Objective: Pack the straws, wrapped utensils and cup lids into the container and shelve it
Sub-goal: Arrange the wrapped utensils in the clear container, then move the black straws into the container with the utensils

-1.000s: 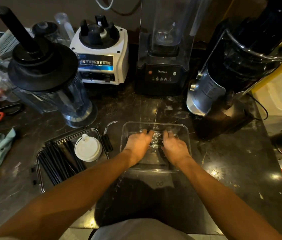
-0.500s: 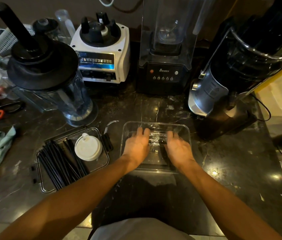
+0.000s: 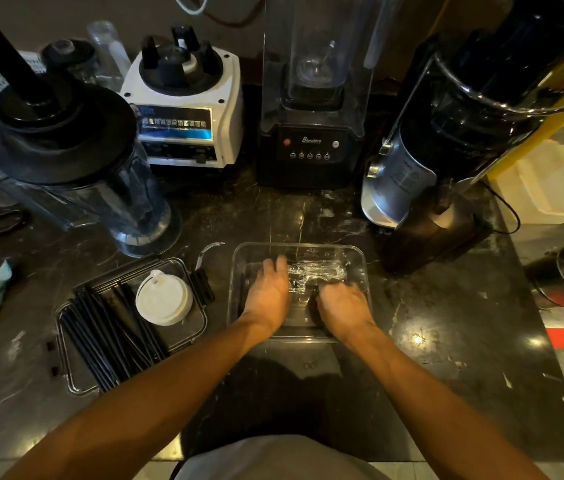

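Clear container, one: open-topped, on the dark desk, centre. Both hands are inside it.

Wrapped utensils, one clear-film bundle visible, lying across the container floor between the hands; the number of pieces inside cannot be told.

Left hand, one: palm down, fingers extended flat, fingertips at the bundle's left end.

Right hand, one: knuckles up, fingers curled under; whether they grip the bundle cannot be told.

Container lid, one: clear, black clips, lying flat on the desk just left of the container.

Black straws, a loose bundle, too many to count, resting on the lid.

White cup lid, one visible, on the same lid, beside the straws.

Blender bases, two: white, black, along the back.
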A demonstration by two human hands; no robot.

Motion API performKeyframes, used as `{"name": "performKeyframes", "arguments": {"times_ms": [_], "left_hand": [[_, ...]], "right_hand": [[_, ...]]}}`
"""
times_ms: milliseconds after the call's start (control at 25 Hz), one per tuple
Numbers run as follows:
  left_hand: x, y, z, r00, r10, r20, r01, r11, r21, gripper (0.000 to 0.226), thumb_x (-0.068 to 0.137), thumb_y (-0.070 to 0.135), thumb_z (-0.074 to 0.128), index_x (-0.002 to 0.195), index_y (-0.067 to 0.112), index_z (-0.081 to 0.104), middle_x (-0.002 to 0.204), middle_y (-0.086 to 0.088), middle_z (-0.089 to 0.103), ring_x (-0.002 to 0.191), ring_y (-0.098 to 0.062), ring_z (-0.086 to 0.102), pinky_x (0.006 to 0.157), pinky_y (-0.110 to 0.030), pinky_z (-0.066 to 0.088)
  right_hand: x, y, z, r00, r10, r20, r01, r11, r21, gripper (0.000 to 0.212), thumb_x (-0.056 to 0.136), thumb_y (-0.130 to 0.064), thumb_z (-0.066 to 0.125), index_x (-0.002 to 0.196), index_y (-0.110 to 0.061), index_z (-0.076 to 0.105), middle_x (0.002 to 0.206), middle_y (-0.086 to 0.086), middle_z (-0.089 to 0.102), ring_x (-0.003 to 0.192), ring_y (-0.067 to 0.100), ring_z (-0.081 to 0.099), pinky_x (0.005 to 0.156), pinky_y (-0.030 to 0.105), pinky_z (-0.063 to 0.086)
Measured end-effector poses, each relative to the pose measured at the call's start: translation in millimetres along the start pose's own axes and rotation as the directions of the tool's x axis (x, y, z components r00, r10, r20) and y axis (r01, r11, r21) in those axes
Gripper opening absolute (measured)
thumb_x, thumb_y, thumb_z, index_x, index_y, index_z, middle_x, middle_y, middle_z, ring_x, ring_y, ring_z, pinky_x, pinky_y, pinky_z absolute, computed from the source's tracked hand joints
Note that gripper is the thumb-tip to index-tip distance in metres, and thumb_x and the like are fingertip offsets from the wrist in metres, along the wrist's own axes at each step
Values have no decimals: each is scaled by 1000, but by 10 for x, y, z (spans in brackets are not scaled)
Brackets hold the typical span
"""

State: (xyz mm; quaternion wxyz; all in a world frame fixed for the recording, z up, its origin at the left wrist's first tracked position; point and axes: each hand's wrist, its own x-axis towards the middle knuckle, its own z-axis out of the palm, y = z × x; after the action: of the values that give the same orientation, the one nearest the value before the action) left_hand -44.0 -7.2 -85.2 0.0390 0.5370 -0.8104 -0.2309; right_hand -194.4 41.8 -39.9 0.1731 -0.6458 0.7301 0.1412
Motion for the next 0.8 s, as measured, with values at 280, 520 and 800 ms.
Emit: {"name": "performKeyframes", "arguments": {"times_ms": [280, 520, 800], "left_hand": [[90, 78, -19, 998, 28, 49, -25, 998, -55, 70, 90, 5, 72, 147, 14, 33, 139, -14, 46, 123, -31, 59, 102, -40, 54], [30, 62, -190, 998, 56, 31, -54, 996, -66, 62, 92, 23, 74, 144, 17, 41, 136, -10, 50, 113, -29, 65, 92, -39, 58], [-223, -209, -1073, 972, 37, -233, -69, 989, -133, 30, 94, 34, 71, 118, 18, 64, 113, -4, 66, 95, -22, 70, 82, -42, 59]], "right_hand": [[-13, 26, -69, 999, 34, 13, -34, 999, 13, 27, 101, -9, 48, 118, -9, 69, 114, 13, 74, 108, 30, 71, 90, 39, 54], [-74, 3, -179, 999, -9, -54, 11, 999, 45, 26, 101, -19, 49, 111, -14, 72, 109, 11, 76, 103, 31, 72, 89, 39, 54], [-121, -389, -963, 952, -40, -302, 134, 945, 298, 20, 100, -36, 57, 100, -24, 74, 87, 1, 75, 86, 23, 71, 75, 36, 52]]}}
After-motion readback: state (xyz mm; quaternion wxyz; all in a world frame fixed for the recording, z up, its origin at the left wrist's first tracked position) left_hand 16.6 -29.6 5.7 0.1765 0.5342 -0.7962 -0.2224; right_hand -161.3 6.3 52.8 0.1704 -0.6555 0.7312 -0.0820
